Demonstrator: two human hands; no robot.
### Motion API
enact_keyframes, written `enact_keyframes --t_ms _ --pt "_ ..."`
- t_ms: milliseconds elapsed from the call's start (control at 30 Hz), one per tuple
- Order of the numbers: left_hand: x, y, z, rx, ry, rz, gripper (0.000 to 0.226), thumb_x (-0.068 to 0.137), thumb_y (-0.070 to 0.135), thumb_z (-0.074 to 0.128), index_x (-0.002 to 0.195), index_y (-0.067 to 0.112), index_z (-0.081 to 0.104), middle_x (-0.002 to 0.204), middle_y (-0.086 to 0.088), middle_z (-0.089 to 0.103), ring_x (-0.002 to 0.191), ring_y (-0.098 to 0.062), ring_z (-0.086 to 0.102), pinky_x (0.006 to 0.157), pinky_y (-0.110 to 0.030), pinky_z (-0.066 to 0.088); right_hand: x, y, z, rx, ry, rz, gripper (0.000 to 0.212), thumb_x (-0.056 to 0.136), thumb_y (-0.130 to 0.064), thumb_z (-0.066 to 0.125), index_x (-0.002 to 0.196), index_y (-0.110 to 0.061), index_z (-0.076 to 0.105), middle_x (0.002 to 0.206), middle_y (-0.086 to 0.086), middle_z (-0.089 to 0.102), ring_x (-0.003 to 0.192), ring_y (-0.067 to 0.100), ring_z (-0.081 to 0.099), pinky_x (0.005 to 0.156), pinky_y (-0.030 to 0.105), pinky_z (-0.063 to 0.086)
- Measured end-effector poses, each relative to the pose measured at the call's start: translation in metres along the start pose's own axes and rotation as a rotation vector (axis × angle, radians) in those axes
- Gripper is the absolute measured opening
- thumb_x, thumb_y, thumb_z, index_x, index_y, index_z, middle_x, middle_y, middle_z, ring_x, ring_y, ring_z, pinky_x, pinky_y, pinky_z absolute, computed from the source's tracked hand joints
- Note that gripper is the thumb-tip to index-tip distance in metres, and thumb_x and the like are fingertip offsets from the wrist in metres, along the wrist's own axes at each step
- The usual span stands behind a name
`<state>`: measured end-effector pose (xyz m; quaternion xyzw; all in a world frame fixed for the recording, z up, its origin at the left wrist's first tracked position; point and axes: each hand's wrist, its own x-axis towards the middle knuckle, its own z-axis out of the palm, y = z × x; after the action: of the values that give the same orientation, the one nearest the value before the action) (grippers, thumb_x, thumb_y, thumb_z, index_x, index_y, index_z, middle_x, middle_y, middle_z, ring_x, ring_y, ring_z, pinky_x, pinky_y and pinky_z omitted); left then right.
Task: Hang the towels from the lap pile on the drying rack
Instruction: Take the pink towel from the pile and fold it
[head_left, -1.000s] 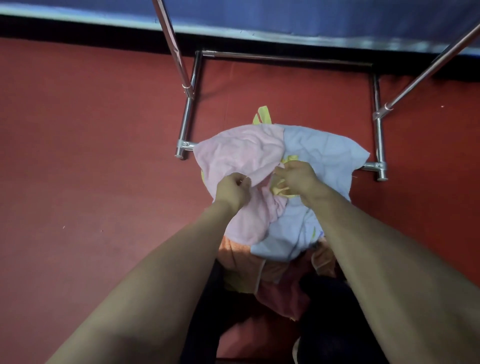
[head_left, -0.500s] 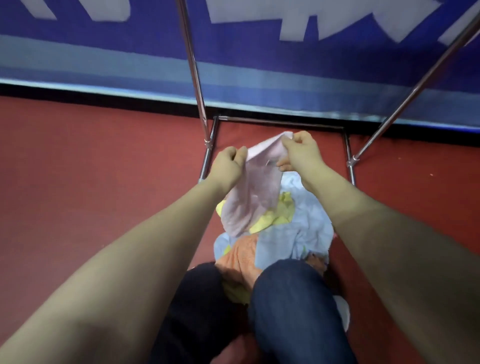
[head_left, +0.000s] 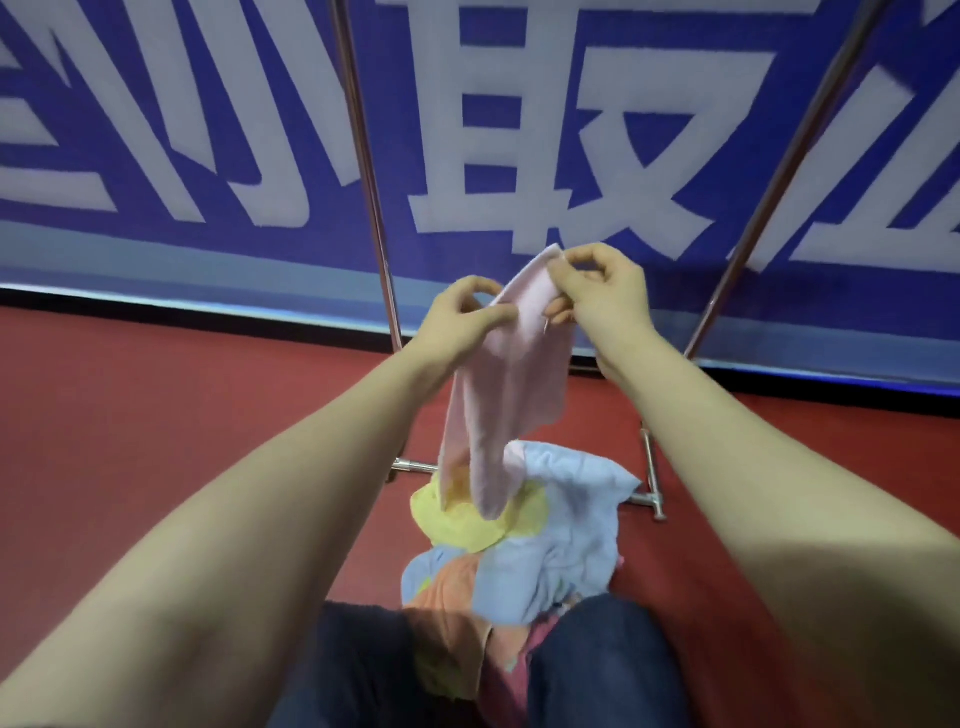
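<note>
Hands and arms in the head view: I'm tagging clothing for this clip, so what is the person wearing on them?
Nothing shows on them. The left hand and right hand have no gloves, rings or watch in sight. The left forearm and right forearm are bare, with no sleeve in the frame. The only clothing visible is dark blue trousers.

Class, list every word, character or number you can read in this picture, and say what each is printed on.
"取": a large white character on the blue banner; its top is cut by the frame edge, so it may be part of a fuller character.
The white strokes to its left, and those to its right: cut off, unreadable.
On the pink towel: no writing seen.
</note>
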<state>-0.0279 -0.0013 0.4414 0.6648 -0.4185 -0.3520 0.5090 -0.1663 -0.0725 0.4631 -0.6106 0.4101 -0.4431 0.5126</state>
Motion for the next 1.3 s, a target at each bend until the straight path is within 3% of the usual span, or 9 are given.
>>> enact_keyframes --t_ms 167,300,467,667,833,933,1067,1200,1300 --pt "-0.004 0.053 0.016 -0.170 -0.123 0.036 0.017 0.088 0.028 0.063 0.093 0.014 0.070 0.097 0.000 0.069 0.096 -0.015 0.063 0.093 -0.034 0.045 -0.007 -0.052 -0.030 -0.047 -0.070 -0.054 0.020 0.086 -0.024 0.071 0.088 -0.004 0.065 0.051 -0.002 0.056 0.039 0.007 0.048 0.043 0.017 0.040" --pt "-0.014 0.074 0.013 -0.221 -0.211 0.052 0.014 0.091 0.028 0.059 0.091 0.015 0.064 0.094 -0.004 0.067 0.094 -0.019 0.060 0.101 -0.042 0.044 -0.015 -0.072 -0.041 -0.098 -0.060 -0.050 0.028 0.083 -0.025 0.075 0.088 0.001 0.066 0.048 -0.005 0.054 0.039 0.008 0.045 0.048 0.021 0.044" --pt "-0.037 0.084 0.014 -0.140 -0.375 0.037 0.027 0.094 0.024 0.061 0.109 0.002 0.064 0.097 -0.009 0.071 0.088 -0.017 0.067 0.084 -0.029 0.050 -0.045 -0.078 -0.048 -0.131 -0.039 -0.039 0.015 0.087 -0.020 0.069 0.090 -0.005 0.066 0.056 0.005 0.059 0.042 0.006 0.052 0.046 0.016 0.043" --pt "-0.069 0.082 0.004 -0.140 -0.253 0.089 0.013 0.092 0.024 0.063 0.095 0.012 0.068 0.093 -0.004 0.068 0.087 -0.018 0.061 0.084 -0.033 0.046 -0.097 -0.058 -0.053 -0.201 -0.126 0.087 0.019 0.081 -0.006 0.062 0.099 -0.013 0.062 0.072 0.000 0.063 0.058 0.010 0.058 0.054 0.020 0.042" --pt "-0.101 0.073 -0.002 -0.196 -0.256 0.138 0.027 0.092 0.031 0.063 0.109 0.011 0.067 0.100 -0.001 0.067 0.094 -0.016 0.061 0.091 -0.035 0.046 -0.138 -0.014 -0.048 -0.384 -0.283 0.177 0.012 0.081 -0.007 0.069 0.088 -0.017 0.065 0.086 0.001 0.069 0.075 0.013 0.061 0.068 0.024 0.049" --pt "-0.121 0.073 -0.007 -0.231 -0.267 0.151 0.025 0.093 0.029 0.061 0.110 0.011 0.066 0.098 0.001 0.067 0.091 -0.014 0.062 0.086 -0.030 0.046 -0.158 0.009 -0.038 -0.369 -0.318 0.233 0.018 0.083 -0.008 0.068 0.101 -0.008 0.067 0.094 0.002 0.069 0.083 0.012 0.064 0.068 0.019 0.049" --pt "-0.130 0.072 -0.021 -0.267 -0.224 0.165 0.026 0.094 0.029 0.060 0.112 0.011 0.066 0.106 0.000 0.068 0.096 -0.014 0.063 0.093 -0.032 0.048 -0.171 0.046 -0.034 -0.401 -0.314 0.330 0.024 0.081 -0.010 0.071 0.103 -0.002 0.067 0.099 0.006 0.070 0.092 0.020 0.067 0.085 0.032 0.055" --pt "-0.126 0.071 -0.038 -0.315 -0.149 0.165 0.031 0.096 0.026 0.057 0.121 0.007 0.061 0.107 0.000 0.065 0.098 -0.014 0.062 0.088 -0.032 0.049 -0.172 0.072 -0.050 -0.497 -0.240 0.397 0.023 0.081 -0.017 0.075 0.097 -0.003 0.069 0.092 0.007 0.069 0.086 0.021 0.065 0.081 0.033 0.054" --pt "-0.123 0.069 -0.049 -0.324 -0.076 0.157 0.024 0.097 0.026 0.057 0.115 0.012 0.063 0.111 -0.003 0.067 0.105 -0.019 0.063 0.096 -0.035 0.047 -0.170 0.062 -0.058 -0.588 -0.014 0.303 0.021 0.082 -0.024 0.074 0.071 -0.010 0.062 0.067 0.001 0.060 0.071 0.019 0.057 0.057 0.024 0.045"
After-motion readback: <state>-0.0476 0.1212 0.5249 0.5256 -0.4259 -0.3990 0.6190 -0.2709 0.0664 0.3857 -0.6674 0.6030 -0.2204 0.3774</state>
